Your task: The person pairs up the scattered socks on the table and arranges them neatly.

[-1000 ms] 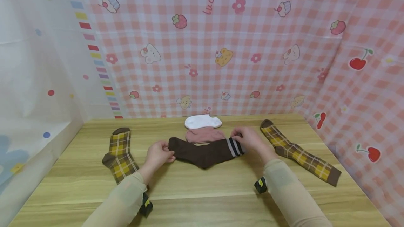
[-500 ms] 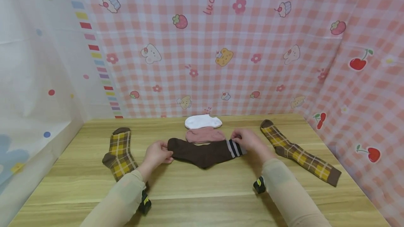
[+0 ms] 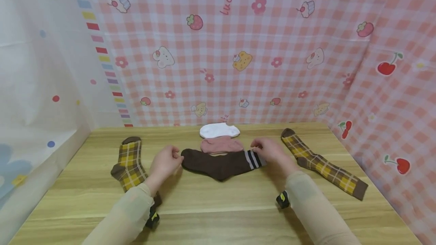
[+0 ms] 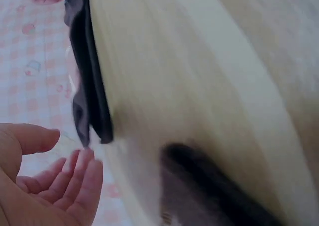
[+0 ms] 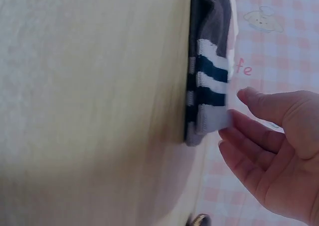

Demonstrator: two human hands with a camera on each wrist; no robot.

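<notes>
Two dark brown socks with grey-and-black striped cuffs lie one over the other across the middle of the table; both layers show in the wrist views. My left hand is just off their toe end, thumb and fingers apart in the left wrist view with nothing between them. At the striped cuff, my right hand has its thumb lifted away from the fingers, whose tips are right at the cuff's edge.
Behind the brown socks lie a pink sock and a white ankle sock. A yellow-brown plaid sock lies at the left, partly under my left forearm; another plaid sock lies at the right. A checked cloth hangs behind.
My left hand has let go of the brown socks' toe end and moved slightly left. My right fingers have loosened at the cuff. The socks lie almost where they were.
</notes>
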